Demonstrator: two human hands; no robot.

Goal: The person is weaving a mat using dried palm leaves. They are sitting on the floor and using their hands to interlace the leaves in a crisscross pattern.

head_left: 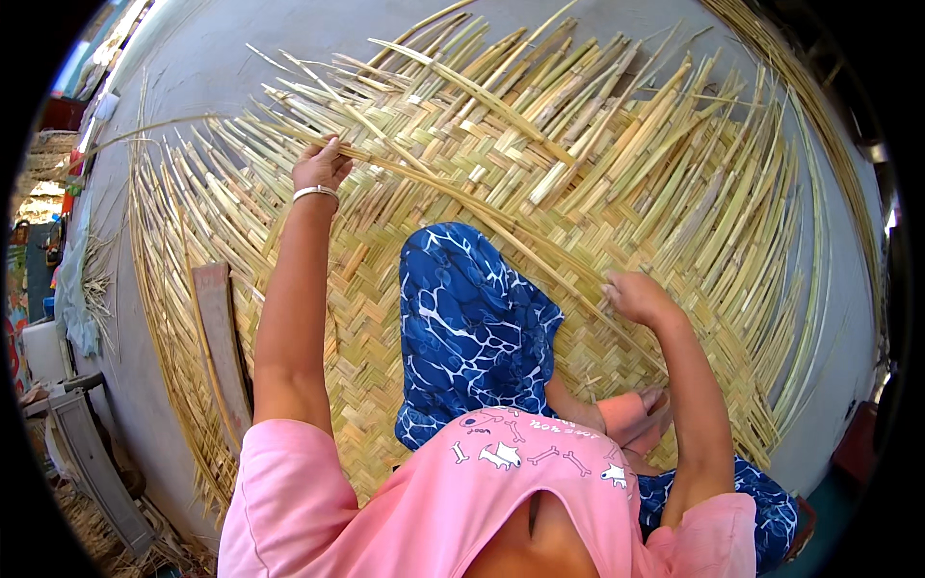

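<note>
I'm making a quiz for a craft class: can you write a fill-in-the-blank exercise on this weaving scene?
1. The left hand grips a long ____ strip.
2. The left wrist wears a ____ bangle.
3. The person sits on the woven ____.
4. The right hand is closed into a loose ____.

Missing words: reed; white; mat; fist

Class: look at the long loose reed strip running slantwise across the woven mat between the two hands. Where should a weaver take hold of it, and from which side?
Grip the long reed strip near its ends, from above, as the left hand and right hand do. It lies flat on the woven mat, so only its top and edges are likely reachable; being thin and long, its middle would probably sag or bend.
</note>
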